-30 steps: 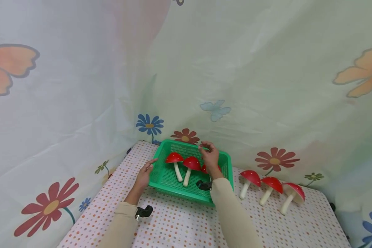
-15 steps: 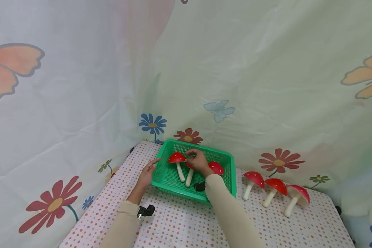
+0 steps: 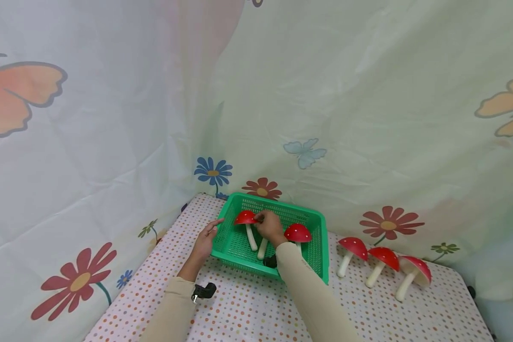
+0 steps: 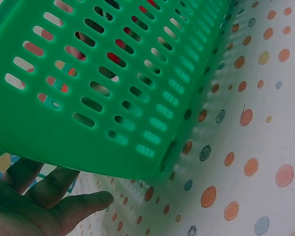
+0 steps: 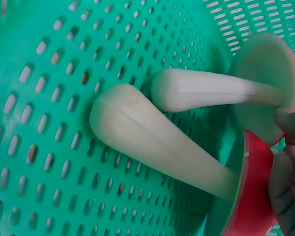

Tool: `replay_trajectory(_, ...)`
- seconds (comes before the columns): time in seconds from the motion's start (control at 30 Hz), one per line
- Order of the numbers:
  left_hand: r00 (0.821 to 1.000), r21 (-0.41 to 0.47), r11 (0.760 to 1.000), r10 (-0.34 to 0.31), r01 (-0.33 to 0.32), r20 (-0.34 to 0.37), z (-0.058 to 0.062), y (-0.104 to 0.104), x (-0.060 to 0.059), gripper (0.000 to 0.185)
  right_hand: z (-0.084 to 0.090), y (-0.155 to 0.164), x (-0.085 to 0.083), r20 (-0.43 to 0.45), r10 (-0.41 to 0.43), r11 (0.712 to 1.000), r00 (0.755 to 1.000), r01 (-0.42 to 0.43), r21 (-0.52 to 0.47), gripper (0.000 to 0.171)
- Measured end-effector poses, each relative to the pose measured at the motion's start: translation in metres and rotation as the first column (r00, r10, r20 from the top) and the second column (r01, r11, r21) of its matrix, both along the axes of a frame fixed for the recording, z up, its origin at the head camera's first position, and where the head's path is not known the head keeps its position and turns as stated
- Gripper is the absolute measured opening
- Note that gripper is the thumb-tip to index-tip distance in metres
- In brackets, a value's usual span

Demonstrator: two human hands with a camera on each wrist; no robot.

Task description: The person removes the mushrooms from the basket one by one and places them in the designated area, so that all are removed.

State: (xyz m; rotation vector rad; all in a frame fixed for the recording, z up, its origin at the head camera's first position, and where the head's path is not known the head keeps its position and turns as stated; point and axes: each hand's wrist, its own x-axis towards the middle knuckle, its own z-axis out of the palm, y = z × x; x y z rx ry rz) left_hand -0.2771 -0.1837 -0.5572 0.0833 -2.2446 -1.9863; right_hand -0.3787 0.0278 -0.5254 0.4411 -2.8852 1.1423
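In the head view a green plastic basket [image 3: 320, 256] holds three toy mushrooms with red, white-spotted caps. My right hand [image 3: 270, 226] reaches in over the middle mushroom [image 3: 262, 248], covering its cap. Its curled fingertips pinch the right edge of the left mushroom's cap [image 3: 245, 217]. Close up in the right wrist view, one fingertip [image 5: 290, 123] lies on that cap's rim, and other fingers lie against the nearer red cap [image 5: 255, 187]. The right mushroom [image 3: 298, 233] stands apart. My left hand [image 3: 205, 239] rests at the basket's left rim, fingers extended, thumb free in the left wrist view.
Several more things lie about: three toy mushrooms [image 3: 384, 259] sit in a row on the dotted tablecloth [image 3: 248, 308], right of the basket. A flowered curtain [image 3: 346, 180] rises directly behind the table and along its left side. Small black cameras [image 3: 205, 290] are strapped to the wrists.
My right hand has moved left and down from above the basket's back part to the left mushroom's cap. The right mushroom is now uncovered. My left hand has stayed at the rim.
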Motion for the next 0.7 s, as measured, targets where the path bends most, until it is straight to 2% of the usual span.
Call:
replay_trajectory(0.17, 1.0, -0.013, 1.0, 0.006, -0.005, 0.009, 0.0, 0.0, 0.0, 0.04, 0.0, 0.001, 0.001, -0.03, -0.025, 0.998, 0.999, 0.027, 0.05, 0.011)
replay_trajectory(0.37, 1.0, 0.006, 1.0, -0.016, 0.016, -0.002, 0.0, -0.001, -0.001, 0.04, 0.0, 0.001, 0.001, -0.092, -0.004, 0.996, 0.996, 0.012, 0.093, 0.013)
replay_trajectory(0.5, 1.0, -0.009, 1.0, -0.026, 0.026, -0.002, 0.0, 0.002, -0.003, 0.04, 0.0, 0.005, 0.003, -0.092, -0.019, 0.999, 0.996, 0.021, 0.03, 0.013)
replay_trajectory(0.7, 0.999, -0.027, 0.999, 0.019, -0.018, 0.038, 0.003, 0.002, 0.002, 0.039, 0.004, 0.015, 0.007, -0.064, -0.037, 0.991, 0.997, 0.028, -0.134, 0.012)
